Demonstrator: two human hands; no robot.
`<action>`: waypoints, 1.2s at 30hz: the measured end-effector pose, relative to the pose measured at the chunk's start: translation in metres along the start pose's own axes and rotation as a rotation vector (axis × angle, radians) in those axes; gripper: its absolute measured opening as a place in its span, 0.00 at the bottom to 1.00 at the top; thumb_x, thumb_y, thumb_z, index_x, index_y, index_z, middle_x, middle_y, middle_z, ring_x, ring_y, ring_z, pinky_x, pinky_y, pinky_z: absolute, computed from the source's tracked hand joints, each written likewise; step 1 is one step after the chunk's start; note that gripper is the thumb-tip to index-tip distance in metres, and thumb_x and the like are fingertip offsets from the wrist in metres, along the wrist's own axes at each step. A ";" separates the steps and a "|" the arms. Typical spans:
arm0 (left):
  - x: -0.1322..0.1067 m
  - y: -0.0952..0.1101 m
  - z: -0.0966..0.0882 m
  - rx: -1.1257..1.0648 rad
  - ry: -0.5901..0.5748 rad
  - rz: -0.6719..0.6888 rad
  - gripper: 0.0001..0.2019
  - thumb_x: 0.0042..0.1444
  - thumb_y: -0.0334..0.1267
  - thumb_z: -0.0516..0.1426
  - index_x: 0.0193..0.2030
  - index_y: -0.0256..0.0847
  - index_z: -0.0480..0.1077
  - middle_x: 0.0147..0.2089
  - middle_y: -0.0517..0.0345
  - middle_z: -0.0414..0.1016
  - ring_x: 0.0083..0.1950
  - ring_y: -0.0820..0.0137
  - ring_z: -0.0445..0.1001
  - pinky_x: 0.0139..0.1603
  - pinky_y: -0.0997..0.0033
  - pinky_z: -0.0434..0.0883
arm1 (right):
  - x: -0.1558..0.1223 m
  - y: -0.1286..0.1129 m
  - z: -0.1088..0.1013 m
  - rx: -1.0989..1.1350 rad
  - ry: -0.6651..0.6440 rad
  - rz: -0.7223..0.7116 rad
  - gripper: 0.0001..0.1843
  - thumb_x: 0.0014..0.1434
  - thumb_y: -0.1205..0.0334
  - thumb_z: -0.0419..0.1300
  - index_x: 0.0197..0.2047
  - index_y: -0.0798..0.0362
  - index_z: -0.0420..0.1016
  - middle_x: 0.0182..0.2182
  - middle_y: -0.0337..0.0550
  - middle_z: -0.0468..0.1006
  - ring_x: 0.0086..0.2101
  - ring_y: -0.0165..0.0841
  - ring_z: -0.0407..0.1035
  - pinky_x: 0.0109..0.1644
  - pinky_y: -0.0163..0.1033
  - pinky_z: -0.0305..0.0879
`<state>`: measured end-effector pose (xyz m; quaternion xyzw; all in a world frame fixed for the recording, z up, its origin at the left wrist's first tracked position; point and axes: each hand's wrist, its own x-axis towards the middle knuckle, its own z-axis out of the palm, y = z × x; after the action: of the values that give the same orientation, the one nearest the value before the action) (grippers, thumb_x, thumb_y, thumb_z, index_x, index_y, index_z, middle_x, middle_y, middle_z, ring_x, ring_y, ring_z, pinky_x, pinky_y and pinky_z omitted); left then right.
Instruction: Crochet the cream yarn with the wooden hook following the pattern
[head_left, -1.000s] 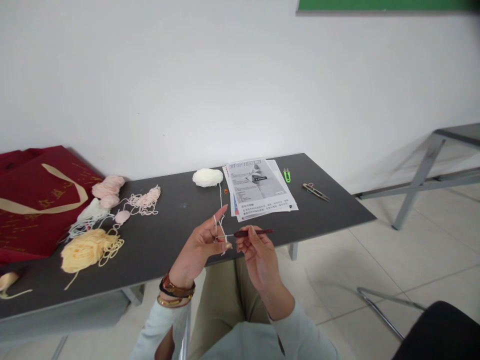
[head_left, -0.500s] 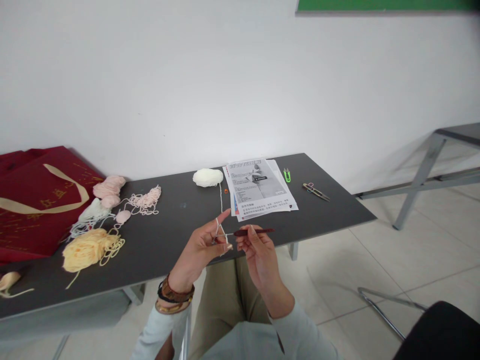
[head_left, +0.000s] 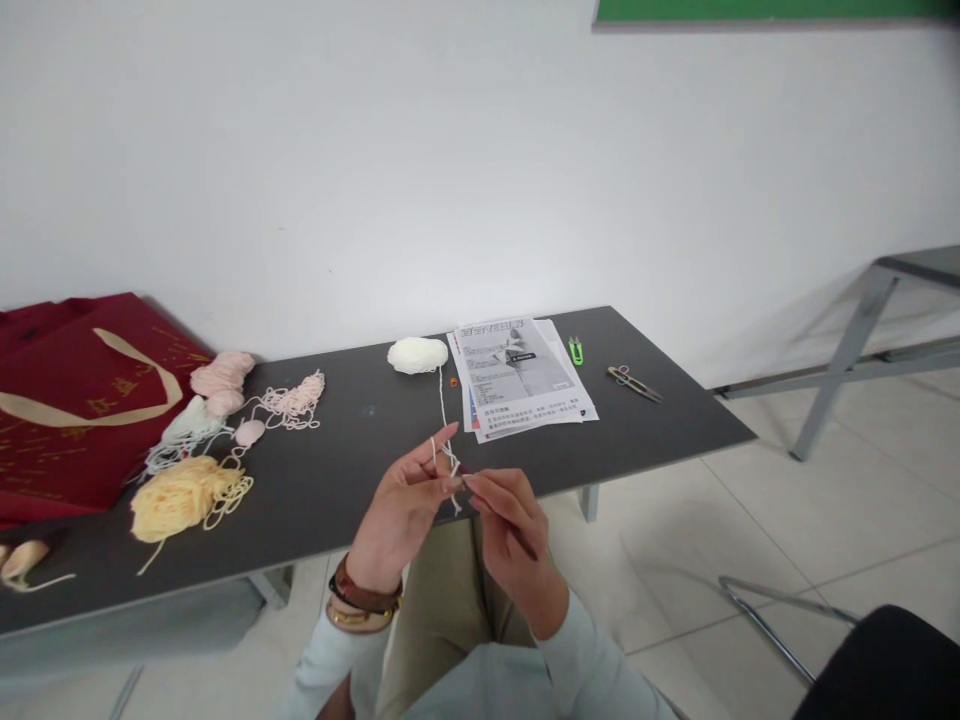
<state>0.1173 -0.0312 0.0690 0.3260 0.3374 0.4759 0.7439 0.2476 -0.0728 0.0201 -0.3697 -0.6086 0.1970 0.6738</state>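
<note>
Just the head cam here, so: left hand (head_left: 405,505) has the cream yarn strand (head_left: 440,400) looped over its raised index finger and pinched against the thumb; the strand runs up to the cream yarn ball (head_left: 417,354) on the dark worktop (head_left: 337,480), well apart from both hands; right hand (head_left: 510,525) is curled, fingertips pinched right at the left thumb; can't tell if it grips the strand or something thin; looks to me like the loop-forming bit; next move calls for steady tension on that strand, I'd say; printed sheets (head_left: 521,375) and green snips (head_left: 575,350) lie beyond.
</note>
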 end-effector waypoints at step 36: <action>0.013 0.007 -0.015 0.105 -0.118 0.116 0.35 0.43 0.25 0.65 0.61 0.39 0.66 0.26 0.64 0.67 0.29 0.76 0.64 0.31 0.75 0.62 | 0.020 -0.004 0.002 0.901 0.270 0.780 0.07 0.54 0.57 0.65 0.33 0.52 0.79 0.27 0.40 0.77 0.25 0.27 0.68 0.28 0.33 0.64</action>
<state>0.1053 -0.0143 0.0638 0.4111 0.2979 0.4796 0.7157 0.2489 -0.0606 0.0363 -0.2658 -0.1943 0.6186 0.7134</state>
